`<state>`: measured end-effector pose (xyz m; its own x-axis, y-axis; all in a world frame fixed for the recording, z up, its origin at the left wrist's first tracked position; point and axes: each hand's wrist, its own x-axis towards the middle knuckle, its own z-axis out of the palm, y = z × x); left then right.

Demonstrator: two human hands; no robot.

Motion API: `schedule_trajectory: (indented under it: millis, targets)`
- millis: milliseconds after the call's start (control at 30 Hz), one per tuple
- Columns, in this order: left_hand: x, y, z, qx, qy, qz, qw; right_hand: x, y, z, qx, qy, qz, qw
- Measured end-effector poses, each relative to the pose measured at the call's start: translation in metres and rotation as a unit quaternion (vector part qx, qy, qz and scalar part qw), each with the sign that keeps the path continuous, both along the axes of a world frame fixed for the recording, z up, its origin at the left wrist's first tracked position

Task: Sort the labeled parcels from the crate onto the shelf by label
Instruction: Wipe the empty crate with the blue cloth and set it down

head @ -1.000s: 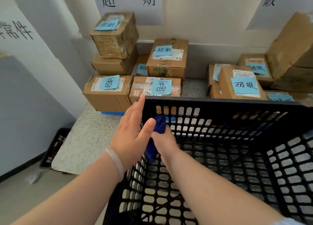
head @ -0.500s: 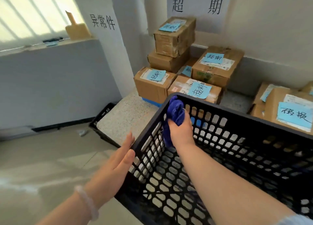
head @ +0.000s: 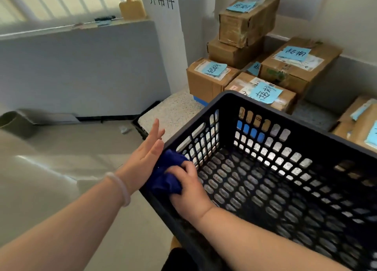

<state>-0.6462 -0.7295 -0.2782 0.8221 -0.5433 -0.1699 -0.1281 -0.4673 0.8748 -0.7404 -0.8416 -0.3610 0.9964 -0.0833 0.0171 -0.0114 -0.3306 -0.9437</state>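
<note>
Right hand (head: 188, 189) curled round blue cloth (head: 165, 183) on black crate (head: 285, 119) rim, fingertips buried. Left hand (head: 145, 158) flat, fingers straight, close together, beside crate wall; contact unclear. Labeled parcels (head: 210, 77) stacked on speckled shelf (head: 173, 111) beyond; rightmost cut off.

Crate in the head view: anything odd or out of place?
Odd for sorting: no parcels show in the black crate; the right hand grips a blue cloth on its rim, the left hand is held flat beside its outer wall.
</note>
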Motion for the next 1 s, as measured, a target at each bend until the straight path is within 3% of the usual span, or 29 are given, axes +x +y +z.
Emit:
schedule_trajectory:
  millis: [100,200,267,300,400,533,633,700,767,867,1000]
  targets:
    - [0.000,-0.003,0.003,0.011,-0.007,0.003,1.000,0.010,-0.030,-0.006,-0.164,-0.098,0.082,0.978]
    - [0.002,-0.005,0.002,0.017,-0.009,0.001,1.000,0.030,-0.065,-0.011,-0.371,-0.211,0.161,0.890]
    - [0.004,-0.007,0.002,0.023,-0.011,-0.002,1.000,0.045,-0.089,-0.010,-0.436,-0.252,0.173,0.846]
    - [0.005,-0.008,0.002,0.028,-0.014,-0.003,1.000,0.050,-0.099,-0.007,-0.436,-0.246,0.166,0.850]
    - [0.007,-0.010,0.003,0.046,-0.025,-0.019,0.998,0.056,-0.128,0.001,-0.380,-0.162,0.074,0.908]
    - [0.007,-0.010,0.005,0.070,-0.026,-0.035,0.997,0.061,-0.153,-0.013,-0.333,-0.012,-0.113,0.936]
    - [0.008,-0.010,0.006,0.096,-0.039,-0.045,0.994,0.069,-0.141,-0.028,-0.134,0.048,-0.280,0.949]
    - [0.009,-0.011,0.006,0.115,-0.051,-0.053,0.991,0.076,-0.121,-0.030,0.023,0.095,-0.347,0.933]
    - [0.009,-0.012,0.006,0.129,-0.057,-0.055,0.988,0.078,-0.096,-0.031,0.119,0.112,-0.373,0.913]
    - [0.010,-0.013,0.006,0.133,-0.057,-0.048,0.988,0.067,-0.059,-0.028,0.178,0.133,-0.379,0.898]
    - [0.010,-0.013,0.005,0.140,-0.069,-0.047,0.987,0.046,-0.024,-0.026,0.188,0.123,-0.322,0.919]
